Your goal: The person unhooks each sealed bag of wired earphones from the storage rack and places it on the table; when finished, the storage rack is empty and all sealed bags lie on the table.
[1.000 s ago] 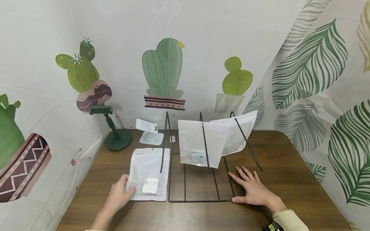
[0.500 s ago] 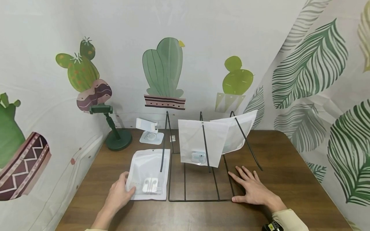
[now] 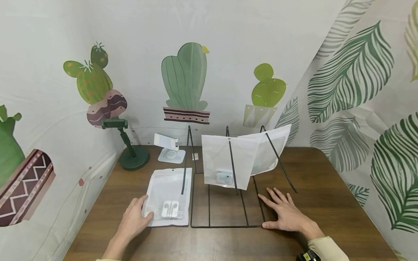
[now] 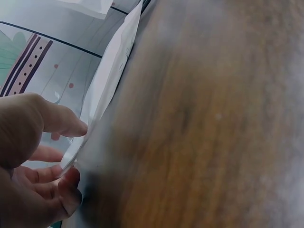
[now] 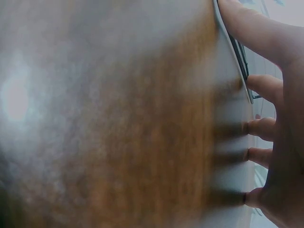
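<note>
A white pouch with a window showing white earphones lies left of the black wire rack. My left hand holds its lower left edge, thumb over the pouch. In the left wrist view, the pouch edge runs between thumb and curled fingers. At the rack's right side, my right hand rests with fingers spread on the table. Its thumb and forefinger touch the base wire. Two more pouches hang from the rack: a front pouch containing a pale blue case, and a rear pouch.
A green phone stand stands at the table's back left. Beside it are a white folding stand and a small white item behind the rack. The rack's hooks project forward over the table. A printed cloth wall backs everything.
The pouch under my left hand has settled flatter, and its earphones show more clearly. The left fingers have shifted slightly at its edge. My right hand has stayed put.
</note>
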Tool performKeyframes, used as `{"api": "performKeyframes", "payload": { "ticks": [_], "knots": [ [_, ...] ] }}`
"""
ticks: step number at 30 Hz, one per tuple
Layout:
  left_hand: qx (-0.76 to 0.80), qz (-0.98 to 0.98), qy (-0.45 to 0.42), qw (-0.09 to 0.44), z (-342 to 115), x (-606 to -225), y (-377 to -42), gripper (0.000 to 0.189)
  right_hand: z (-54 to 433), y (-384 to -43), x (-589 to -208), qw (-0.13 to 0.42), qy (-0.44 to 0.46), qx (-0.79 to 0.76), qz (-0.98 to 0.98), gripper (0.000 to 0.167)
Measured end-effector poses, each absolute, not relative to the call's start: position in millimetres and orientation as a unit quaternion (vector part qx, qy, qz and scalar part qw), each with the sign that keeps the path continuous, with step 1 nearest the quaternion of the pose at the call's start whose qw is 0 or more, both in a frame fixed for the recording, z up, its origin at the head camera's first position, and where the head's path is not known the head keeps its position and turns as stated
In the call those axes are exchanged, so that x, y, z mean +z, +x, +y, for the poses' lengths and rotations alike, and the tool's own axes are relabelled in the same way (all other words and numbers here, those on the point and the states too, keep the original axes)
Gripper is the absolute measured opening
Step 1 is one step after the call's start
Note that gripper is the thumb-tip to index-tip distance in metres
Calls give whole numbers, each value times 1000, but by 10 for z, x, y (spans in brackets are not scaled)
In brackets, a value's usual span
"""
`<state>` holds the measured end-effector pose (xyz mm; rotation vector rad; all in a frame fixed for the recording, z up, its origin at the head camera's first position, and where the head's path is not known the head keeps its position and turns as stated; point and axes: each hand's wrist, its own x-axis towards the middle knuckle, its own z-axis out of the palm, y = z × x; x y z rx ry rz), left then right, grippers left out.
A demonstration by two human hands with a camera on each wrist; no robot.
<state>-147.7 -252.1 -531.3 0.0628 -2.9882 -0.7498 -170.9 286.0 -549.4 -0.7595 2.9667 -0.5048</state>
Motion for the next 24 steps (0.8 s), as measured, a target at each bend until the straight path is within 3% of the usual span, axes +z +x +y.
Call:
{"api": "performKeyframes", "payload": {
  "ticks": [5,17,24],
  "knots": [
    [-239,-970,21,36,-2510,-5297,-1465,63,2860,-1699,-5507,9,-250,-166,954,95],
    [-264,-953,-41,143,-2396,-5252,-1526,48,2852,-1691,-5511,9,-251,-168,953,93],
    [-311,-928,-73,191,-2233,-5216,-1598,62,2859,-1701,-5512,7,-252,-171,952,94]
  ]
}}
